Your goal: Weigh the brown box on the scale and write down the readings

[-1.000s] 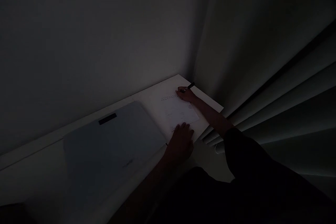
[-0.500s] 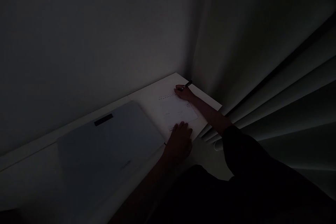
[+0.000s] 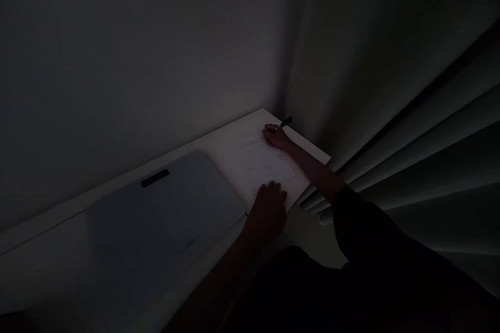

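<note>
- Pen (image 3: 286,122) is pinched by the right hand (image 3: 275,136), right of the frame's centre, with its dark end tilted up to the right, presumably so that its hidden tip can be brought to the paper (image 3: 263,162).
- The paper is laid on the white desk (image 3: 222,138), just right of centre, where it is reached by both hands.
- The left hand (image 3: 267,210), below, is rested slightly spread at the paper's lower edge, probably so that sliding is prevented.
- A bluish panel (image 3: 156,229) is set at lower left.
</note>
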Available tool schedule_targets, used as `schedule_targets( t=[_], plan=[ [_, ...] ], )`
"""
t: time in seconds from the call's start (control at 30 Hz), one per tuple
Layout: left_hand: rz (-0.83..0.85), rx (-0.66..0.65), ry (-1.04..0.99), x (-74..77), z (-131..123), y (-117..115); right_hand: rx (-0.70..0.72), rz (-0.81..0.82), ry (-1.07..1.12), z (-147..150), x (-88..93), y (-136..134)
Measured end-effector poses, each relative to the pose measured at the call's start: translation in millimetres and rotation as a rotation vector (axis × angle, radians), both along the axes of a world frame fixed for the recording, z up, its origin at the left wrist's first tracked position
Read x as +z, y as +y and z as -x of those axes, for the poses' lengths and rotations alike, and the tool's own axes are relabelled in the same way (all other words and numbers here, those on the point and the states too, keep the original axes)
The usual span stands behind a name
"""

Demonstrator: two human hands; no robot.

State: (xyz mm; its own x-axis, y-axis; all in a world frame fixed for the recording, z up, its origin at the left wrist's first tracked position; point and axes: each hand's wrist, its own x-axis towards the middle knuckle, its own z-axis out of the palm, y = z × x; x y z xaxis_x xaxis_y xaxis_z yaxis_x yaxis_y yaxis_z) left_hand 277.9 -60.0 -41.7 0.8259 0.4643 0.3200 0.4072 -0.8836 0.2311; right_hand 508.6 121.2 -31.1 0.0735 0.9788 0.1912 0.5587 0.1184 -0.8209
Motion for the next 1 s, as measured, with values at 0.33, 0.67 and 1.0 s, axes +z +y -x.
schedule_targets(
  t=[0.33, 0.67, 1.0],
  plan=[
    [0.064, -0.001, 0.014, -3.9, -1, 0, 0.26, -0.184, -0.444, -11, 20.0, -14],
    [0.071, -0.015, 0.043, -3.4, 1, 0, 0.33, -0.132, -0.897, -8, 21.3, -7],
    [-0.135, -0.019, 0.175, 15.3, -2, -11, 0.259, -0.178, -0.807, -14, 11.9, -7]
  ],
)
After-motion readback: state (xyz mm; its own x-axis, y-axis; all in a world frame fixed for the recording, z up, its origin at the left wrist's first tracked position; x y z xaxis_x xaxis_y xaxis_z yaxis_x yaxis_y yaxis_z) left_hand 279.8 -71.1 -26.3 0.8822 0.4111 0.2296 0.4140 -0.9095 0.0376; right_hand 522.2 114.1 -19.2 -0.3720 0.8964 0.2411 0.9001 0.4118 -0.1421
